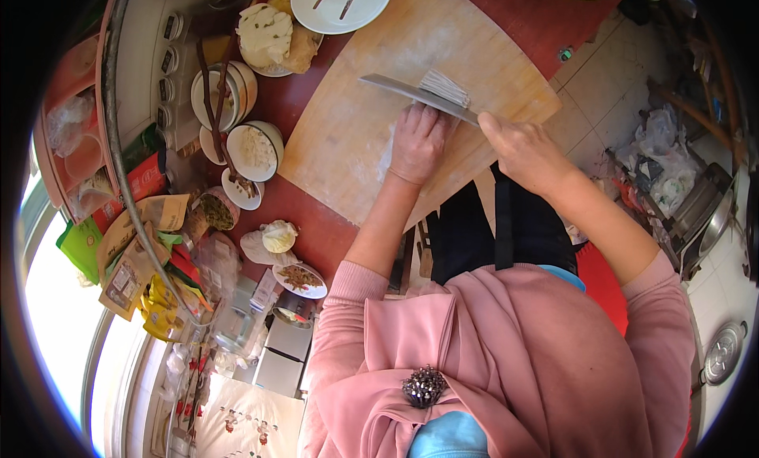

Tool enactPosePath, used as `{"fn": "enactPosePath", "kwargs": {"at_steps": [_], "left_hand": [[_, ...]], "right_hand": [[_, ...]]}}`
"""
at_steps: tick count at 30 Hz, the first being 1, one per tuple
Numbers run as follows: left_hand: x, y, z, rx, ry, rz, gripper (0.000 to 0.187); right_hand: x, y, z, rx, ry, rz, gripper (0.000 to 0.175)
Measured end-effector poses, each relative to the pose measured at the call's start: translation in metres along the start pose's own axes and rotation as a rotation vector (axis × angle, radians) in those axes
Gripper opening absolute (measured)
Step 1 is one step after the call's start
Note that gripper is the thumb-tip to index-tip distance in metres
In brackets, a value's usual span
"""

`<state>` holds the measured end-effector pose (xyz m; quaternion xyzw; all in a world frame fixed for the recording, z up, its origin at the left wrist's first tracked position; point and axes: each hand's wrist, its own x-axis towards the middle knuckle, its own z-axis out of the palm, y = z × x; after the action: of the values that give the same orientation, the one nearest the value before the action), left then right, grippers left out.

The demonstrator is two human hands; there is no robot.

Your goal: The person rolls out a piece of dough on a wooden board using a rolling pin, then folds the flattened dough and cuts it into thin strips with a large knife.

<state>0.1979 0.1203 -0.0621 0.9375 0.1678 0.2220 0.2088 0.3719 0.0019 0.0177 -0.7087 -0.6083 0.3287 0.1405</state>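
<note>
My right hand [525,149] is closed around the handle end of a long-bladed kitchen knife [409,91]. The blade slants across a floured wooden board [332,126], its far end pointing left. Just beyond the blade lies a bundle of thin cut dough strips [445,88], side by side. My left hand [420,140] presses down right behind the blade, its fingertips bent against it. Whatever lies under that palm is mostly hidden; a pale floury edge [386,155] shows at its left side.
Left of the board, the red tabletop [284,206] holds a bowl of flour [252,150], stacked bowls [222,96] and a plate with dough pieces [267,37]. A white plate with chopsticks [341,7] overlaps the board's far edge. A small dish of food [300,280] sits nearer me.
</note>
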Motion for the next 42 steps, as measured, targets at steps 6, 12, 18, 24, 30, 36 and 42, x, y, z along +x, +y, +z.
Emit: {"fn": "enactPosePath", "kwargs": {"at_steps": [6, 12, 18, 24, 30, 36, 42], "left_hand": [[0.001, 0.0, -0.003, 0.025, 0.023, 0.021, 0.025], [-0.001, -0.001, -0.001, -0.023, -0.005, 0.012, 0.025], [-0.004, 0.002, -0.006, 0.025, -0.004, 0.002, 0.03], [-0.006, 0.002, -0.005, -0.041, -0.035, 0.003, 0.031], [-0.008, 0.0, -0.006, 0.003, -0.015, 0.011, 0.028], [-0.008, -0.001, -0.004, 0.062, 0.023, 0.022, 0.023], [-0.012, 0.002, -0.004, 0.037, 0.0, -0.007, 0.027]], "right_hand": [[-0.015, -0.007, -0.023, 0.02, 0.001, -0.008, 0.037], [-0.008, 0.001, -0.003, -0.037, -0.049, 0.022, 0.038], [-0.002, -0.004, -0.005, 0.082, 0.027, 0.052, 0.032], [-0.021, -0.01, -0.018, 0.043, -0.014, 0.016, 0.034], [-0.002, -0.003, 0.005, -0.034, -0.026, -0.016, 0.034], [-0.02, -0.016, -0.028, -0.039, -0.112, 0.044, 0.038], [-0.005, -0.002, 0.001, -0.021, -0.099, 0.025, 0.04]]}}
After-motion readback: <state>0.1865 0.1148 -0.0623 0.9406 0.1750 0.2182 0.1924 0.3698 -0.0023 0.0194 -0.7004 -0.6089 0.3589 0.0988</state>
